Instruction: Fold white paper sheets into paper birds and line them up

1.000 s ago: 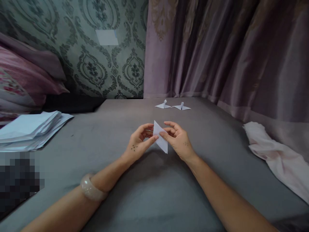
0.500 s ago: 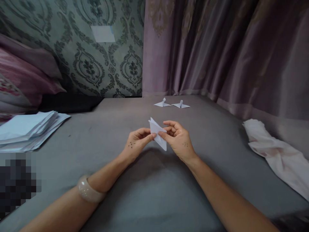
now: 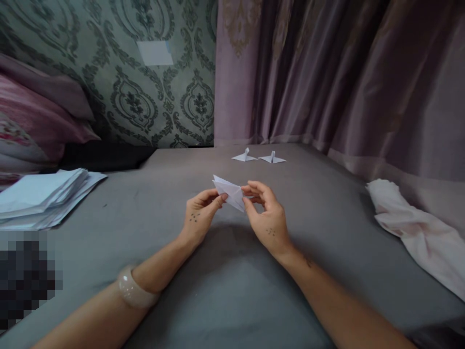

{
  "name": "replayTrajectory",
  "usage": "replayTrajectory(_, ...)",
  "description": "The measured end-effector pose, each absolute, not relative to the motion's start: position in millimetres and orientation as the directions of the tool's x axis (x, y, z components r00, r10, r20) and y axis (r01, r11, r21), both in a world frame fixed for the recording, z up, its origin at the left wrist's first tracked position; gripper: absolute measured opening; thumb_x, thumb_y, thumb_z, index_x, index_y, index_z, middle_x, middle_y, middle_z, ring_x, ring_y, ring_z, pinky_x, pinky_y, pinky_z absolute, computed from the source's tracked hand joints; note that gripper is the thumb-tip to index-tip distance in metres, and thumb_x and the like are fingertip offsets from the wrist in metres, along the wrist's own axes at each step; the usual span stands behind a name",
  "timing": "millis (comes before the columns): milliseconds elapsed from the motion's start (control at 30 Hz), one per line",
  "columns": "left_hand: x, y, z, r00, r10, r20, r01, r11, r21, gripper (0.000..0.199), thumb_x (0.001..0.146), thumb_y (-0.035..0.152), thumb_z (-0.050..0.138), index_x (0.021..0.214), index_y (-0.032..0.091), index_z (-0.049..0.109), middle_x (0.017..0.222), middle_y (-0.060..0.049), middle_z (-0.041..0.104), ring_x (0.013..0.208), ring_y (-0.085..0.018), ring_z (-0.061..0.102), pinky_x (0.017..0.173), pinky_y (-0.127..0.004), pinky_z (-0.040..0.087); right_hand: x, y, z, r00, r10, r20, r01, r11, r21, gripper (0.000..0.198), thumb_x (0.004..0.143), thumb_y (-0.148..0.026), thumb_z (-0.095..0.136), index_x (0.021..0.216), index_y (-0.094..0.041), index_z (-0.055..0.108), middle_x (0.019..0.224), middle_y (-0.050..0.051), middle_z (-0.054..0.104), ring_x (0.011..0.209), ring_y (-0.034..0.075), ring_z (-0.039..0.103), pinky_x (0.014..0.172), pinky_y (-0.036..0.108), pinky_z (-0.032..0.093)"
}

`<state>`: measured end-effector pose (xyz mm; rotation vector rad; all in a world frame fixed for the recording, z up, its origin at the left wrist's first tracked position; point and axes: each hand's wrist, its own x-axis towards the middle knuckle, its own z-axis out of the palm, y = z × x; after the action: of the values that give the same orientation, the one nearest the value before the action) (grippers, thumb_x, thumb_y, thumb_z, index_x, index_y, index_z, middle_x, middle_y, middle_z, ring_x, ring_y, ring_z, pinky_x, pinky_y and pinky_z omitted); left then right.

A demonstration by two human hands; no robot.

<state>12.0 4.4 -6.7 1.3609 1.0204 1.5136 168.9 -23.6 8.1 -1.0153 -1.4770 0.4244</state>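
1 folded white paper sits tilted between the left hand and the right hand, above the grey sheet. The left thumb and fingers pinch its left part, closed on it; the right thumb and fingertips close on its right edge, other fingers loosely curled. Beyond, 2 folded paper birds rest side by side near the purple curtain.

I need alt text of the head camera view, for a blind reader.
A person's left hand and right hand hold folded white paper above a grey surface. Two folded paper figures sit beyond; a paper stack lies to the left.
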Motion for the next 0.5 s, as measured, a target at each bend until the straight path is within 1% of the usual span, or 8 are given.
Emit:
replayTrajectory(133, 11.4, 2.9, -6.2, -0.058, 0.948, 0.314, -0.064, -0.317, 0.946, 0.014, 0.075, 0.029, 0.073, 0.083, 0.019, 0.073, 0.078, -0.001, 0.071, 0.067, -0.012, 0.058, 0.065, -0.025, 0.049, 167.8, -25.7, 8.3, 0.103, 0.772, 0.627, 0.387, 0.550, -0.741, 0.033, 0.086, -0.016, 0.056, 0.117, -0.027, 0.052, 0.103, 0.004, 0.067, 0.094, 0.016, 0.065, 0.086, 0.035, 0.054)
replayTrajectory(267, 11.6, 1.7, -4.5, -0.016, 0.947, 0.321, -0.028, -0.322, 0.946, 0.015, 0.076, 0.029, 0.071, 0.086, 0.019, 0.074, 0.083, -0.003, 0.073, 0.072, -0.014, 0.062, 0.069, -0.027, 0.051, 166.0, -26.7, 8.7, 0.097, 0.770, 0.631, 0.404, 0.549, -0.732, 0.033, 0.085, -0.020, 0.060, 0.116, -0.027, 0.052, 0.096, 0.002, 0.065, 0.087, 0.016, 0.064, 0.082, 0.034, 0.054)
replayTrajectory(400, 13.4, 0.5, -3.0, 0.032, 0.939, 0.344, -0.051, -0.342, 0.938, 0.015, 0.074, 0.028, 0.073, 0.087, 0.020, 0.075, 0.086, -0.003, 0.074, 0.074, -0.015, 0.064, 0.072, -0.028, 0.052, 165.2, -24.7, 7.6, 0.116, 0.807, 0.579, 0.332, 0.518, -0.788, 0.033, 0.083, -0.022, 0.060, 0.115, -0.025, 0.053, 0.096, 0.003, 0.066, 0.078, 0.014, 0.063, 0.073, 0.031, 0.053)
replayTrajectory(500, 14.7, -1.0, -2.0, 0.082, 0.948, 0.309, -0.130, -0.297, 0.946, 0.019, 0.073, 0.028, 0.076, 0.090, 0.020, 0.075, 0.091, -0.003, 0.075, 0.078, -0.016, 0.065, 0.077, -0.029, 0.052, 167.9, -20.5, 7.5, 0.131, 0.862, 0.489, 0.256, 0.447, -0.857, 0.034, 0.082, -0.025, 0.063, 0.114, -0.023, 0.053, 0.095, 0.003, 0.069, 0.076, 0.014, 0.063, 0.072, 0.030, 0.051)
